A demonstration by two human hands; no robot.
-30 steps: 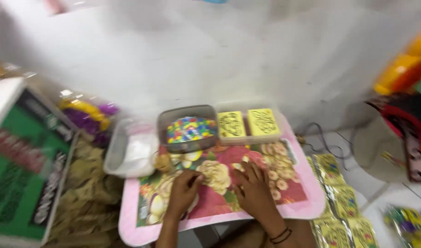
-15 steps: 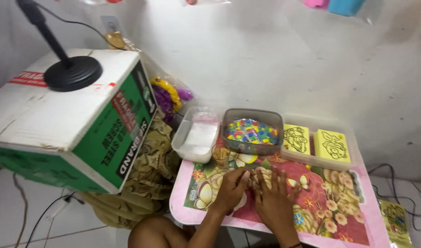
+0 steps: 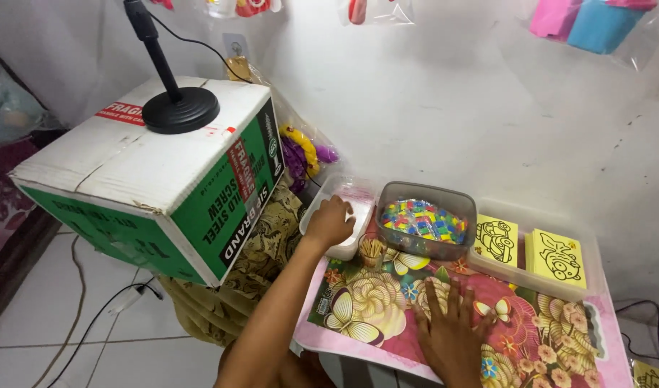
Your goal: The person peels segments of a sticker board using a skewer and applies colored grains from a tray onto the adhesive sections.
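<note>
A green-and-white cardboard box (image 3: pixel 157 187) stood at the far left, the left hand (image 3: pixel 330 222) rested curled inside the white tray (image 3: pixel 346 250), its grasp impossible to tell, beside the tub of coloured pieces (image 3: pixel 425 220), and the right hand (image 3: pixel 450 332) lay flat, fingers spread, holding nothing, on the floral table (image 3: pixel 372 302).

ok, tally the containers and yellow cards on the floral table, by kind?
White tray, left hand in it: 1
Grey tub of coloured pieces: 1
Clear tray with the cards: 1
Yellow picture card stacks: 2
Total: 5
Right hand lies flat on the table.
</note>
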